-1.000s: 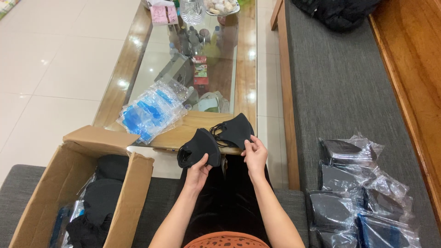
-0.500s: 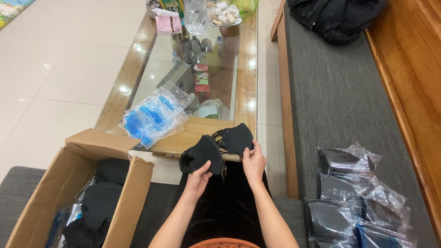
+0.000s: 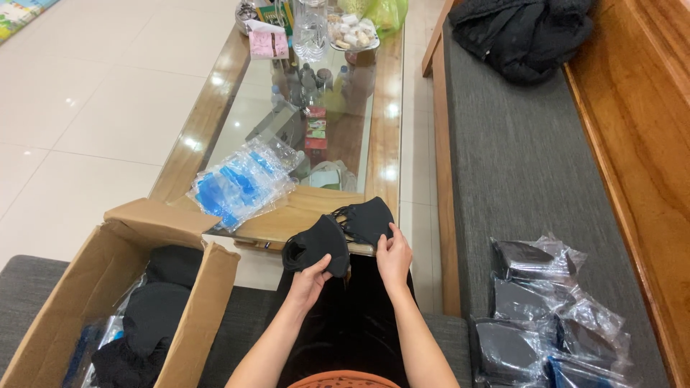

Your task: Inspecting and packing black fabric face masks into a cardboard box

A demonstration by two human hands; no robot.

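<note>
Seat: grey upholstered bench cushion (image 3: 525, 187) with a wooden frame, under and to the right of both hands; the person's lap in dark cloth lies just below the hands.
Floor: pale glossy tiles (image 3: 93, 108), left of and beyond the hands.
Table: glass-topped coffee table (image 3: 205, 122) with wooden rim, directly ahead of the hands; its near edge lies under the held masks.
Box: open cardboard box (image 3: 190, 316), left of the left hand, holding black masks and some clear bags.
Packed stack: clear plastic bags with dark masks (image 3: 535, 309), on the cushion right of the right hand.
Bag bundle: bundle of clear bags with blue print (image 3: 241, 183), on the table just beyond the left hand.
Far table end: pink card, bottles, bowl of small wrapped items; details too small to tell.
Far seat: black garment (image 3: 521, 32), heaped well beyond the right hand.
Left hand (image 3: 310, 276): fingers closed on the lower edge of a black face mask (image 3: 316, 244).
Right hand (image 3: 394, 255): fingers pinching a second black mask (image 3: 370, 218), thumb on top; its ear loops meet the first mask.
</note>
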